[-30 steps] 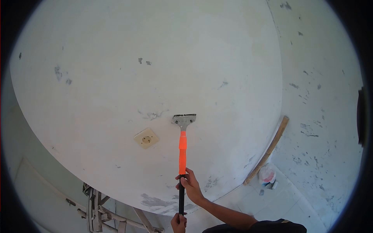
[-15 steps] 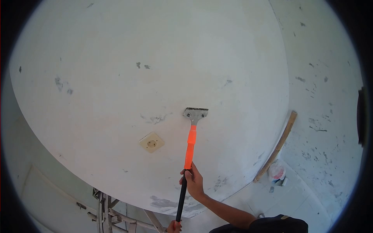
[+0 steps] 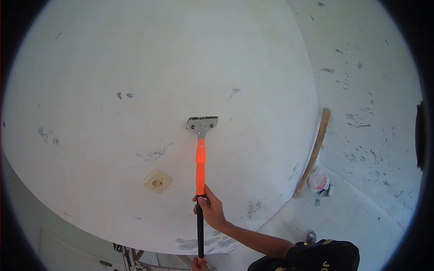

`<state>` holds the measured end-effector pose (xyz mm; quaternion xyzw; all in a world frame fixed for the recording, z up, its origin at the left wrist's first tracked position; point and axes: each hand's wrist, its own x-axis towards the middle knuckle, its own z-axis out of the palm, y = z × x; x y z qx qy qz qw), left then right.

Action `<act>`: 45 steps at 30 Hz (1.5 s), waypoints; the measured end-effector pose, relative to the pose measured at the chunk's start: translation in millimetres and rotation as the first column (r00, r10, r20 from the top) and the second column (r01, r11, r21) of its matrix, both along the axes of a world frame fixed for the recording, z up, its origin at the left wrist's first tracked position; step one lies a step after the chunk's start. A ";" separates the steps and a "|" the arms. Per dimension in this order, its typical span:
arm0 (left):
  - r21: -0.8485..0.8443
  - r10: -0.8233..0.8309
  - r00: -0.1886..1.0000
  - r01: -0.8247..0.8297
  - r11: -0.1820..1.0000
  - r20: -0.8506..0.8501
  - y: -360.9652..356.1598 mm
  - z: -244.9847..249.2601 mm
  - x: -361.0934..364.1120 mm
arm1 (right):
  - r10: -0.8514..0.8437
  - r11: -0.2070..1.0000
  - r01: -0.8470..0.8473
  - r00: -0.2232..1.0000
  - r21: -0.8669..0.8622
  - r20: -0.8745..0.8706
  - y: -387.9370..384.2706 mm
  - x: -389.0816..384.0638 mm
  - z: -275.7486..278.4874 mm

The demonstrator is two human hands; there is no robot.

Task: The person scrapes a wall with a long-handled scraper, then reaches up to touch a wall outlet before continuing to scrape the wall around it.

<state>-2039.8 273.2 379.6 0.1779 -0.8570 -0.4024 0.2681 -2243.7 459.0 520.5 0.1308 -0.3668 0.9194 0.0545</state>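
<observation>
A long-handled scraper point(image 3: 200, 162) with a wide grey metal head, an orange neck and a black shaft points up along the white wall point(image 3: 266, 149). Its blade edge overlaps the wall above and right of a cream power socket point(image 3: 157, 182). My right hand point(image 3: 211, 210) is wrapped round the black shaft just under the orange part. Lower down, at the bottom edge of the view, my left hand point(image 3: 199, 263) closes round the handle's lower end; part of this hand is cut off. Grey scuffed patches mark the wall around the scraper head.
In the right corner a bamboo pole point(image 3: 313, 153) leans against the wall. Beside its foot a clear bag with reddish contents point(image 3: 319, 181) lies on the tiled floor point(image 3: 348, 217). A wooden frame point(image 3: 131, 259) stands at the lower left, and the side wall point(image 3: 361, 104) has grey marks.
The view has swung to the right, so wall, socket and pole appear further left. The scraper stands more upright and its head is slightly higher in view; both hands keep their grip.
</observation>
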 end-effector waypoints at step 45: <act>-0.480 0.450 0.889 -0.433 0.763 -0.086 23.2 58.0 13.7 | 0.045 0.989 -0.010 0.971 -0.149 0.235 16.6 6.1 -61.1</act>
